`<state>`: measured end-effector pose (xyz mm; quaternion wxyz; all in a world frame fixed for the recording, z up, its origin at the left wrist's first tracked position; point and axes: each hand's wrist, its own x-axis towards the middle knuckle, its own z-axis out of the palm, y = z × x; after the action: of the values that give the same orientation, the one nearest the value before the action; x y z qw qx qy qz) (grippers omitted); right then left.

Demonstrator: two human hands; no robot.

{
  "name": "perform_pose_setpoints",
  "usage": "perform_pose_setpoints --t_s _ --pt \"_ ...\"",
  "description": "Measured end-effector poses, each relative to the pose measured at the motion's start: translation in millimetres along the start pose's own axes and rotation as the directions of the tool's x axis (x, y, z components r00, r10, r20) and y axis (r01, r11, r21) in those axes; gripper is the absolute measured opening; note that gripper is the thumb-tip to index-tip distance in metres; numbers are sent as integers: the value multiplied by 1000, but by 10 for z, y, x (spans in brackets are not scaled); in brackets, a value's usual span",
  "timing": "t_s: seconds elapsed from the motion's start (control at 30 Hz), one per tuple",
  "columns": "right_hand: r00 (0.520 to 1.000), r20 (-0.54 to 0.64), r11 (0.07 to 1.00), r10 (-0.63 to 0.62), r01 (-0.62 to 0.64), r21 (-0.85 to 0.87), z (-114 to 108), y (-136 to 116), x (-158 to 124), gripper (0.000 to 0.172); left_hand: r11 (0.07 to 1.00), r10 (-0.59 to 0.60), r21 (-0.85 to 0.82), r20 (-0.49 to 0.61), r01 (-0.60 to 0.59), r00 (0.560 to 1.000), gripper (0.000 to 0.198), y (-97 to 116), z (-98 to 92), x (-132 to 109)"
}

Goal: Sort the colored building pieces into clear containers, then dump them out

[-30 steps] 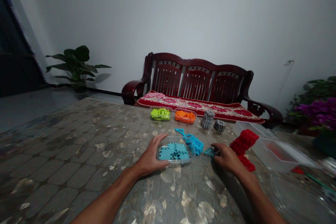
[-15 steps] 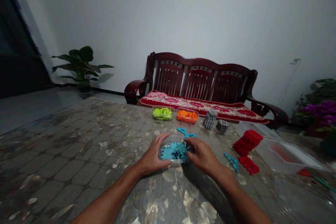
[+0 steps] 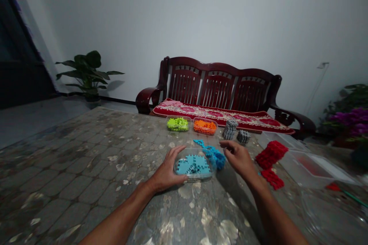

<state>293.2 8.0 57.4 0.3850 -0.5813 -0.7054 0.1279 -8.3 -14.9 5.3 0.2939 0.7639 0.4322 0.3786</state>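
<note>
A clear plastic box (image 3: 198,177) holding light-blue interlocking pieces (image 3: 192,164) sits in front of me. My left hand (image 3: 169,170) is curved around its left end, fingers at the far side and thumb at the near side. A brighter blue cluster of joined pieces (image 3: 217,157) lies just right of the box, partly seen past its rim. Beside that cluster is my right hand (image 3: 237,157), its fingers bent loosely and apart from the thumb, with nothing visible between them. A flat blue piece (image 3: 199,143) lies behind the box.
Boxes of green pieces (image 3: 178,124) and orange pieces (image 3: 205,126) stand farther back. Grey assembled blocks (image 3: 230,129) are right of them. Red assembled pieces (image 3: 271,154) and an open clear container (image 3: 304,172) lie right. A wooden bench (image 3: 217,88) stands behind the table.
My right hand has moved from inside the box to the right. The blue cluster now lies outside the box. The blue triangular piece at right is mostly hidden by my right arm.
</note>
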Motion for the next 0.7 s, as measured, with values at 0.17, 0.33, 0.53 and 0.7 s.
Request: perform_pose_setpoints --t_s 0.17,0.33,0.53,0.7 --pt "988 60 989 144 -142 -44 -100 343 46 37 1000 2 -14 9 -2 1000 92 -6 -1 1" --pt "965 183 981 188 -175 -83 -7 436 -20 53 1000 -3 -13 13 3 1000 91 -12 1 0" --pt "973 207 989 100 -75 -126 90 433 -70 61 1000 -24 -14 24 25 999 91 25 -9 1" --pt "953 260 968 153 -92 -233 68 407 -79 65 1000 -24 -15 18 24 1000 91 37 -10 -6"
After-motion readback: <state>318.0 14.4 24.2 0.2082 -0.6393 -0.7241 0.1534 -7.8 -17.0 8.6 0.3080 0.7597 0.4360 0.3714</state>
